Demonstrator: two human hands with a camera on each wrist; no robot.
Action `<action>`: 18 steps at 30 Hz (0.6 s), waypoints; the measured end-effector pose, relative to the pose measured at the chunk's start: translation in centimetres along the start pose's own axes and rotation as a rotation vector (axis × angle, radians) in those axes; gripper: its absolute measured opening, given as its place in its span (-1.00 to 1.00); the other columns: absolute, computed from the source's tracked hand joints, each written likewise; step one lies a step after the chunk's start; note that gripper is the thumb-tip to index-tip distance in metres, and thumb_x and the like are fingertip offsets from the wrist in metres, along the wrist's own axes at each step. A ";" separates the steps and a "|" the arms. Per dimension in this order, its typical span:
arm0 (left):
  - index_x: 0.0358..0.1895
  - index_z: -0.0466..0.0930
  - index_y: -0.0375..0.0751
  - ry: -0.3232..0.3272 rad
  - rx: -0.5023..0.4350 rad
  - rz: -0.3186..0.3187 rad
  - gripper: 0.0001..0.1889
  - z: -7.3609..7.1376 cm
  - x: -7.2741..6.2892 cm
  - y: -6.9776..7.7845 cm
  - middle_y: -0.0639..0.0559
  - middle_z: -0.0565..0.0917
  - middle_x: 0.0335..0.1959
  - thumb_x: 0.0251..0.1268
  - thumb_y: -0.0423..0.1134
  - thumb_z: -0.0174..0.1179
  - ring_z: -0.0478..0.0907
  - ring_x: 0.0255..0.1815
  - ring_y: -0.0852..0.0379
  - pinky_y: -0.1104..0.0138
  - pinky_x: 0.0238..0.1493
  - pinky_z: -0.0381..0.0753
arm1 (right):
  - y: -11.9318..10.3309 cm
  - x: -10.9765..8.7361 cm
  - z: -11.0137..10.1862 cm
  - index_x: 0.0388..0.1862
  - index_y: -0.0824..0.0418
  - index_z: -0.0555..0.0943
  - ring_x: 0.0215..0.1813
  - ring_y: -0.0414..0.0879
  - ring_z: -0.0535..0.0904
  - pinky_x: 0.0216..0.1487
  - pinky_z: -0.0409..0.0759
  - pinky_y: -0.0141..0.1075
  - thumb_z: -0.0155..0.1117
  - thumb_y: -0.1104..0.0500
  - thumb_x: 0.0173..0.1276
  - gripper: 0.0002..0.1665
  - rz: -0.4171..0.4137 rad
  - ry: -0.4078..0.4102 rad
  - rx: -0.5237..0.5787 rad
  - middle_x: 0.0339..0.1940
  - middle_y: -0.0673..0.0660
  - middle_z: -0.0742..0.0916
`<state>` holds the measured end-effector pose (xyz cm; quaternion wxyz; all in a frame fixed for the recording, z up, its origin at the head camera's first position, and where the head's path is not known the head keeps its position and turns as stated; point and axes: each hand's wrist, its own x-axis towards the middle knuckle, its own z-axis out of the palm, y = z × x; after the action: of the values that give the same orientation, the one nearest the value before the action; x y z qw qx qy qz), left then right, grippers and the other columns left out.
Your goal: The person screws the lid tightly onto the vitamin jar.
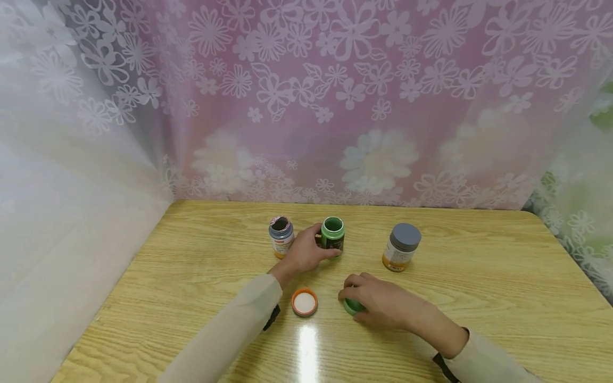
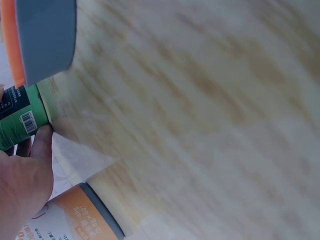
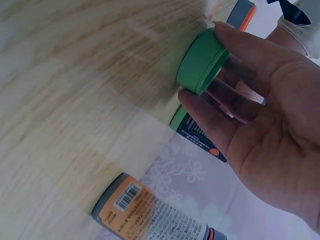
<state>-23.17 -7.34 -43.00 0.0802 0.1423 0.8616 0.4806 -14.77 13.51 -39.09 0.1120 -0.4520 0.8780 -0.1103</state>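
Observation:
My left hand [image 1: 305,249] holds an open green jar [image 1: 332,234], thumb in front and fingers round its far side; the jar stands upright on the table. In the left wrist view, the green jar [image 2: 22,120] shows a barcode. Nearer to me, my right hand [image 1: 385,304] grips a green lid [image 1: 354,307] by its rim, hollow side up. The right wrist view shows thumb and fingers on opposite sides of this lid [image 3: 197,62]. Just left of my left hand is an open grey-blue jar [image 1: 281,236] with torn foil at its mouth.
An upturned grey lid [image 1: 304,302] with an orange rim and white lining lies between my forearms. To the right stands a jar with its grey lid on [image 1: 402,246]. Behind the wooden table [image 1: 483,276] hangs a pink floral curtain [image 1: 306,106].

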 end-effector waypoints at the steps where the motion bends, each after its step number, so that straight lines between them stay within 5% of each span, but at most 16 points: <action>1: 0.28 0.39 -0.09 0.001 0.001 0.001 -0.35 0.0 0.0 0.0 0.03 0.55 0.11 0.11 -0.06 0.41 0.55 0.05 0.06 0.24 0.04 0.52 | 0.0 0.0 -0.1 0.08 0.11 0.59 0.03 -0.07 0.46 -0.05 0.53 -0.25 0.45 0.15 0.18 -0.54 0.001 0.002 0.007 0.03 0.02 0.54; 18: 0.25 0.40 -0.09 0.003 0.038 0.000 -0.36 0.0 0.2 -0.3 0.05 0.56 0.08 0.10 -0.03 0.41 0.55 0.04 0.09 0.24 0.03 0.53 | 0.2 -0.4 -5.1 0.06 0.15 0.58 -0.03 -0.06 0.53 -0.11 0.55 -0.24 0.41 0.11 0.23 -0.57 0.005 0.078 -0.004 -0.04 0.04 0.59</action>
<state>-23.39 -7.41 -43.23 0.0761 0.1430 0.8708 0.4642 -16.26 14.41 -34.26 0.0769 -0.4455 0.8831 -0.1256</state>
